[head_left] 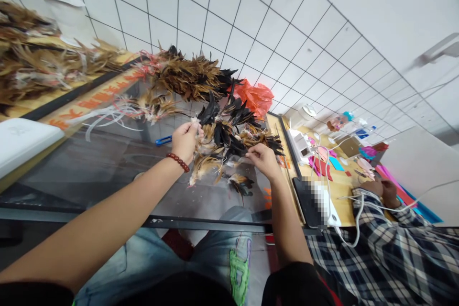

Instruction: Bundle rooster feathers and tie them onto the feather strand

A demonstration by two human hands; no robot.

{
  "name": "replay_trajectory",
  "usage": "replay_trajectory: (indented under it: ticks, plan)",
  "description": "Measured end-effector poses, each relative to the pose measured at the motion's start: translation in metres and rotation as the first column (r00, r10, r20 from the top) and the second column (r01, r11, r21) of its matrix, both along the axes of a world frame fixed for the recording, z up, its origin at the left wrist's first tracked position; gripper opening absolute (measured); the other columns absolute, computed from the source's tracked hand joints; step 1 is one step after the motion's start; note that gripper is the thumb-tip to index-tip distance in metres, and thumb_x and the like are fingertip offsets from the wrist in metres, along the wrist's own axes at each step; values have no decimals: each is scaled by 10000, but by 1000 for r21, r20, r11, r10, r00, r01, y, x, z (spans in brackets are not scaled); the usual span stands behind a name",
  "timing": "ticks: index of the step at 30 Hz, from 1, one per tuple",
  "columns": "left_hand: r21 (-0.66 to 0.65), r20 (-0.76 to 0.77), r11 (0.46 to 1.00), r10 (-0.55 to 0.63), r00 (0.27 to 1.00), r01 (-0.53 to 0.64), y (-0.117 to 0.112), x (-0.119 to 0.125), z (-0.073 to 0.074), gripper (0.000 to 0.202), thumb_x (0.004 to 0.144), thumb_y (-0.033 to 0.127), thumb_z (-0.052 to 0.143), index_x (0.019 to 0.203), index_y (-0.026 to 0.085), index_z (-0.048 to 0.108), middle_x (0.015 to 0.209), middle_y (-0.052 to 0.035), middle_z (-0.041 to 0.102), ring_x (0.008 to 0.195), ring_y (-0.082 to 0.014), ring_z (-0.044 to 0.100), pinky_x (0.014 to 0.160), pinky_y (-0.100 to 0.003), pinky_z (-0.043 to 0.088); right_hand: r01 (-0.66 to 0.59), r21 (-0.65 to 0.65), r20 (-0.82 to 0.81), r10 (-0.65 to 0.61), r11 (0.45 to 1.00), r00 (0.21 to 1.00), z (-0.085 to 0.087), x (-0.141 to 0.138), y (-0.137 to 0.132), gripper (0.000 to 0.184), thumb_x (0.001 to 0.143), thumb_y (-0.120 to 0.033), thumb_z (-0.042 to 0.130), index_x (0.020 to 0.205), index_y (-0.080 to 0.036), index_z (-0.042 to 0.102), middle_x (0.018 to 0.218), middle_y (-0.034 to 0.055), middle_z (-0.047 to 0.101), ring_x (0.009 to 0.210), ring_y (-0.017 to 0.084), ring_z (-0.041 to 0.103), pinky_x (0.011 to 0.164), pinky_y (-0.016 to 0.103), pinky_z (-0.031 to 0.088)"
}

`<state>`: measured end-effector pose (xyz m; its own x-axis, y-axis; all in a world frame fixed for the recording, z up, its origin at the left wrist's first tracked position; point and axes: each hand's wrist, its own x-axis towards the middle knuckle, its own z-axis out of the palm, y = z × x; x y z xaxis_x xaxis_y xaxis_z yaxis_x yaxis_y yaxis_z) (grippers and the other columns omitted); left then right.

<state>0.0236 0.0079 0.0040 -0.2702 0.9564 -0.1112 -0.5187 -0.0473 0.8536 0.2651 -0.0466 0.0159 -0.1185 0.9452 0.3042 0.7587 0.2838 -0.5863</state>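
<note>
My left hand (185, 142), with a red bead bracelet (178, 162) at its wrist, pinches the pale end of a black feather bunch (209, 111). To its right, the fingers of my right hand (261, 158) are closed at the edge of the loose feather pile (229, 141); what they grip, if anything, is hidden. Black and tan feathers lie between both hands on the dark, glossy tabletop (143, 172). A blue cutter (164, 140) rests just left of my left hand. Small tan feather clumps (154, 107) with white and pink ties lie farther left.
A long brown feather heap (190, 76) lies along the tiled wall, beside a red plastic bag (256, 98). At right, a co-worker's hands (382, 191) are over a wooden table (346, 191) with coloured paper, cables and a phone (306, 201). A white box (27, 143) stands at left.
</note>
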Motion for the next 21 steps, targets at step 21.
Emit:
replay_trajectory:
  ticks: [21]
  plan:
    - [-18, 90, 869, -490, 867, 494, -30, 9, 20, 325, 480, 375, 883, 606, 152, 682, 619, -34, 665, 569, -123, 583, 554, -234, 488, -158, 579, -29, 214, 800, 976, 5, -74, 4, 225, 835, -158, 553, 974, -277, 683, 958, 51, 694, 916, 186, 648, 833, 380, 523]
